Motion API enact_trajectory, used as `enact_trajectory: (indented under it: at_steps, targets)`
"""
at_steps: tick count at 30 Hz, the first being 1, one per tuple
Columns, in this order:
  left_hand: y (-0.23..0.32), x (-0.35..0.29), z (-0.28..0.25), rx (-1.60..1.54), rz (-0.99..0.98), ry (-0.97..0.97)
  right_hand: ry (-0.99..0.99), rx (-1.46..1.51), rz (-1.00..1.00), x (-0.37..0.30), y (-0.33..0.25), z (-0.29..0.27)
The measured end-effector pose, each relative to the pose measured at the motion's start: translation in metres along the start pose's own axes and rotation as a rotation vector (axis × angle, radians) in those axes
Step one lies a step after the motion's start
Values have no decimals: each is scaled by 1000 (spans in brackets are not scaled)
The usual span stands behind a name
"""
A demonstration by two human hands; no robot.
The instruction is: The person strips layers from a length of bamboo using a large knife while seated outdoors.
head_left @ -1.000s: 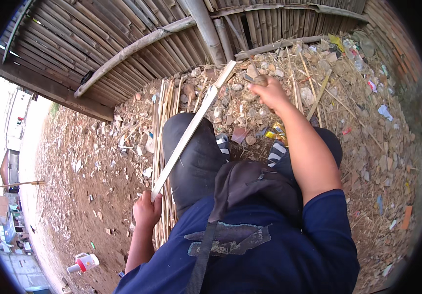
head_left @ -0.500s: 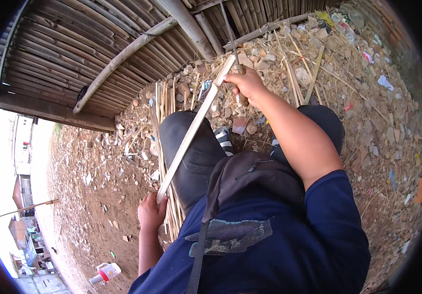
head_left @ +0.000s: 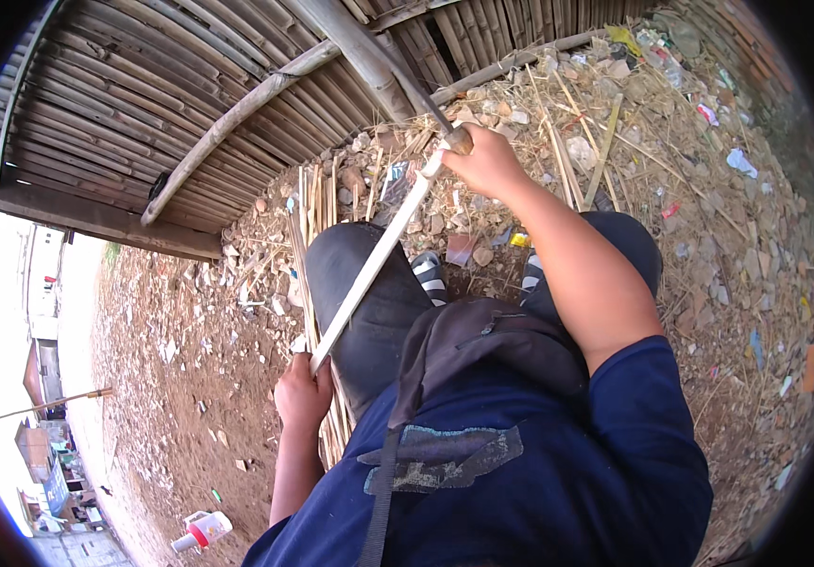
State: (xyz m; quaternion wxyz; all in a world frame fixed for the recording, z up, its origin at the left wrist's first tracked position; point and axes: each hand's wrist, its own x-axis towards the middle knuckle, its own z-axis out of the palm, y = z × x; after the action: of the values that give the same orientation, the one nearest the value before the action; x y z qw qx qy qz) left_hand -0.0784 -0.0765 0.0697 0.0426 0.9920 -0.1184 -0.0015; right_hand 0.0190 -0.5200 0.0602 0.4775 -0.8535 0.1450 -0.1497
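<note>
A long pale bamboo strip (head_left: pixel 369 272) slants across my left thigh, with a ridged node near its far end. Its near end is in the closed fingers of my left hand (head_left: pixel 303 392), beside my left knee. My right hand (head_left: pixel 488 164) is wrapped round the wooden handle of a long-bladed knife (head_left: pixel 460 141), beyond my knees. From there the dark blade runs up and to the left. The right thumb lies against the strip's far end; whether the blade touches the strip cannot be made out.
Split bamboo strips (head_left: pixel 339 416) lie in a bundle along my left leg. A slatted bamboo wall (head_left: pixel 227 76) with poles rises ahead. Stones, straw and litter cover the ground (head_left: pixel 189 378). A white and red plastic jug (head_left: pixel 203 531) lies at lower left.
My right hand has turned and shifted slightly away from me, and the knife blade now leans further left. My left hand has moved a little forward and right with the strip's near end.
</note>
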Motion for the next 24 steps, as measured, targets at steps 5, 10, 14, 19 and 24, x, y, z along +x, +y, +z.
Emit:
enact_trajectory:
  at_steps: [5, 10, 14, 19, 24]
  targets:
    - [3, 5, 9, -10, 35, 44, -319, -356, -145, -28, -45, -27]
    - [8, 5, 7, -25, 32, 96, -556, -601, -358, -52, -74, -9]
    - [-6, 4, 19, -32, 32, 165, -465, -627, -203, -32, -47, -6]
    - [-2, 8, 17, -87, 54, 217, -324, -702, -110, -14, -23, -29]
    - [1, 8, 1, -104, 37, 102, -331, -687, -101, -22, -34, -32]
